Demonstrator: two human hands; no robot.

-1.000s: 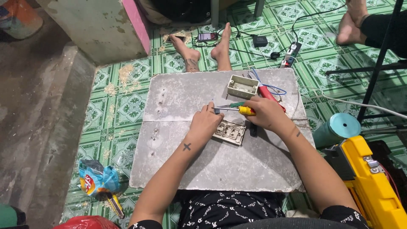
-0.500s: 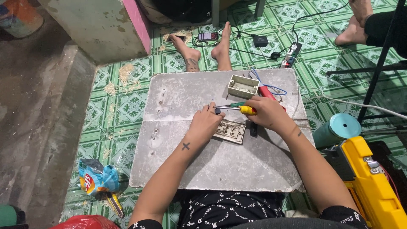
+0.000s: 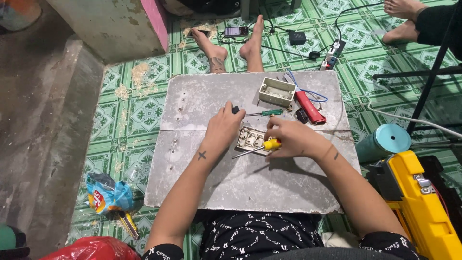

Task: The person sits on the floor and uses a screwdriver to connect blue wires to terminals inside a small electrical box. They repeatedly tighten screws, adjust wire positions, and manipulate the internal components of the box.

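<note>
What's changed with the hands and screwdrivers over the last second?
The right hand brought the yellow-handled screwdriver down from above the switch plate to lie across it, tip pointing left. The green-handled screwdriver now lies free on the board. The left hand shifted slightly, fingers at a small black part. The junction box and red tool stayed put.
</note>
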